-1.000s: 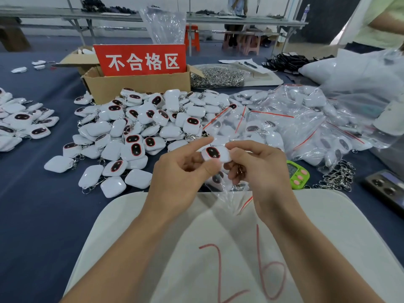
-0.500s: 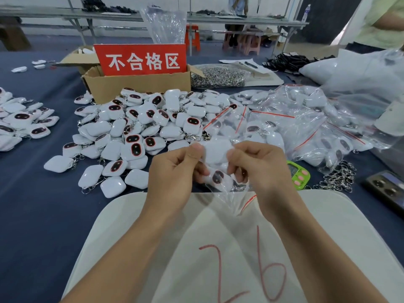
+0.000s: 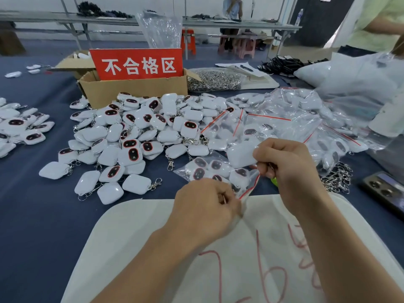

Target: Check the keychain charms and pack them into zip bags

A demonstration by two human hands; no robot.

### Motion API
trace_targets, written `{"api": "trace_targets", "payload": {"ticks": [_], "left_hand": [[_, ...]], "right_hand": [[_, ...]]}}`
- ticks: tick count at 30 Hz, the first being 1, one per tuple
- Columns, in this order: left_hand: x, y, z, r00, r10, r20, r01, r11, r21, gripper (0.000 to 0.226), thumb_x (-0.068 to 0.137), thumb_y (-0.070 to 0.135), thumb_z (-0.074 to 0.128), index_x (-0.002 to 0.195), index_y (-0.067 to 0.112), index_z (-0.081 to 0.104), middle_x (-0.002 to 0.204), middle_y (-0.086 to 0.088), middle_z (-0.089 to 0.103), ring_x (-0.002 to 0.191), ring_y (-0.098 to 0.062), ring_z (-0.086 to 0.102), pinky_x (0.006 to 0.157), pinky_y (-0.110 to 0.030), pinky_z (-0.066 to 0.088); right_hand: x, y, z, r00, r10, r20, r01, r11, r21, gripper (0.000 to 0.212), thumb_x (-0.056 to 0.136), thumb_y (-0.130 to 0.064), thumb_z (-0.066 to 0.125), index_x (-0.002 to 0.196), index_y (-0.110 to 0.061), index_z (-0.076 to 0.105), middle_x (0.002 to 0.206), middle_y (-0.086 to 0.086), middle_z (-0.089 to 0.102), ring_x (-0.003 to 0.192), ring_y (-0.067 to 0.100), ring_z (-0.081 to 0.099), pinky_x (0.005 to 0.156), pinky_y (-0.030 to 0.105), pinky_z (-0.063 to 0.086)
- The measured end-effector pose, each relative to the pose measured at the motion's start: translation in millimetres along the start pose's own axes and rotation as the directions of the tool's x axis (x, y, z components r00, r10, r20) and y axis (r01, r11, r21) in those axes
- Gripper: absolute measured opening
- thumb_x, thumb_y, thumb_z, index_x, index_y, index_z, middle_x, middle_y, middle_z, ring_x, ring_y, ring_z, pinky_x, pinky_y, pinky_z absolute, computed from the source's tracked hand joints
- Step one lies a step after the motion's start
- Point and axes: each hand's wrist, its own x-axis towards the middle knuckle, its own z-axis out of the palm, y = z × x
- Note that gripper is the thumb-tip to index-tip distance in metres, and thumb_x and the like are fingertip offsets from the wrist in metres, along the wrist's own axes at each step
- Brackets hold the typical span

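Now both hands work at a zip bag (image 3: 215, 171) stretched between them over the blue table (image 3: 32, 204), just beyond the far edge of a white pad (image 3: 142, 248) marked with red numerals. The left hand (image 3: 205, 206) is curled, its fingertips pinching the bag's near corner by the red zip strip. The right hand (image 3: 288, 169) is curled too, thumb and forefinger clamped on a white charm (image 3: 240, 155) held at the bag's mouth, blank side up; whether its lower fingers also grip the bag's edge I cannot tell. Several more lie inside the bag, their dark oval faces showing through the plastic. To the left a big pile (image 3: 135, 136) of loose ones with metal clips spreads over the table, reaching back to a cardboard box (image 3: 135, 92) that bears a red sign (image 3: 136, 64) with white characters. Right of the pile lies a heap of filled bags (image 3: 284, 123), red strips showing. A clear sack of clasps (image 3: 214, 80) sits just beside the box. A phone (image 3: 384, 191) lies at the right edge, near the pad's far corner
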Motion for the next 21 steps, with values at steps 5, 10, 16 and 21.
{"api": "trace_targets", "payload": {"ticks": [5,10,16,21], "left_hand": [[6,1,-11,0.994,-0.112,-0.005,0.098,0.892,-0.441,0.018,0.063,0.030,0.064,0.054,0.015,0.061,0.052,0.007,0.045,0.054,-0.010,0.037,0.056,-0.025,0.030],[7,0,-14,0.972,-0.178,-0.156,0.065,0.833,-0.549,0.025,0.067,0.031,0.063,0.056,0.010,0.058,0.055,-0.001,0.045,0.058,-0.012,0.035,0.058,-0.031,0.028],[-3,4,-13,0.942,0.112,-0.317,-0.231,0.901,-0.367,0.026,0.088,0.025,0.065,0.063,0.024,0.058,0.054,0.012,0.048,0.055,-0.005,0.042,0.054,-0.015,0.031],[0,6,-15,0.953,0.175,-0.245,-0.277,0.832,-0.481,0.024,0.089,0.031,0.065,0.067,0.022,0.066,0.054,0.012,0.046,0.055,-0.004,0.040,0.055,-0.018,0.031]], "right_hand": [[-2,0,1,0.987,-0.034,0.154,0.038,0.999,-0.018,0.008,0.067,-0.009,0.067,0.061,-0.003,0.066,0.047,0.003,0.047,0.043,0.008,0.038,0.046,0.012,0.032],[-1,6,-2,0.974,-0.074,0.212,0.105,0.985,-0.139,0.007,0.069,-0.011,0.071,0.063,-0.008,0.069,0.050,-0.001,0.050,0.050,0.012,0.039,0.049,0.020,0.030],[-2,17,8,0.965,-0.136,0.224,0.234,0.831,-0.504,0.017,0.070,-0.012,0.084,0.065,-0.023,0.071,0.052,0.004,0.061,0.048,0.008,0.045,0.048,0.024,0.035],[-2,16,11,0.961,-0.276,-0.030,0.224,0.836,-0.501,0.009,0.062,-0.017,0.070,0.066,-0.025,0.065,0.044,-0.009,0.055,0.037,0.007,0.043,0.038,0.020,0.033]]}}
